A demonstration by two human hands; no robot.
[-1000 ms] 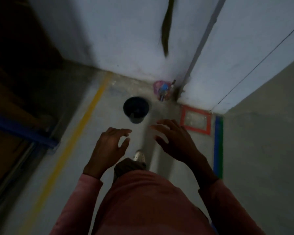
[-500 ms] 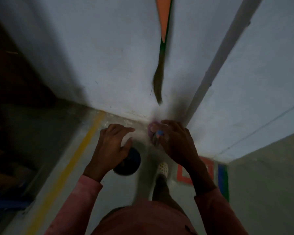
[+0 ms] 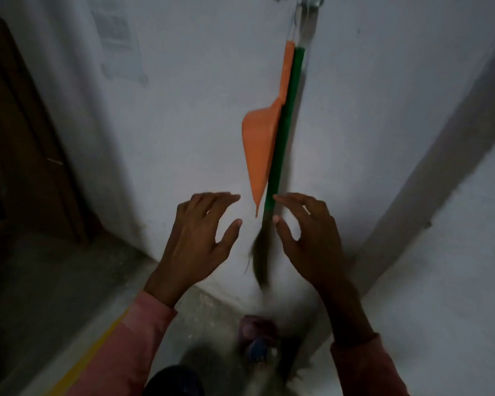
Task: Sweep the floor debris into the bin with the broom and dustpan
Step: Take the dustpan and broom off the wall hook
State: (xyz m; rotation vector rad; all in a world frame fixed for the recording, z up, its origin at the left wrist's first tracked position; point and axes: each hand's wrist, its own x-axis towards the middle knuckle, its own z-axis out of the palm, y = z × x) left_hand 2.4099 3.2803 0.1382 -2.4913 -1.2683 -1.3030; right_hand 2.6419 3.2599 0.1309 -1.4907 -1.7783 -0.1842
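Note:
An orange dustpan [image 3: 259,150] hangs on the white wall, edge-on, beside a broom with a green handle [image 3: 285,124] and dark bristles [image 3: 260,261] pointing down. My left hand [image 3: 197,241] is raised just left of the dustpan's tip, fingers spread and loosely bent, holding nothing. My right hand [image 3: 309,238] is raised just right of the broom handle's lower end, fingertips near it, holding nothing. The dark round bin [image 3: 175,381] stands on the floor at the bottom edge. Pink and blue debris [image 3: 256,335] lies on the floor at the wall's foot.
A metal hook [image 3: 309,1] at the top holds both tools. A grey pipe or wall edge [image 3: 429,181] runs diagonally on the right. A yellow floor line [image 3: 92,355] runs at lower left. A dark wooden door [image 3: 20,132] is on the left.
The view has tilted up from the floor to the wall. Both hands rose from over the bin and debris to the hanging broom and dustpan.

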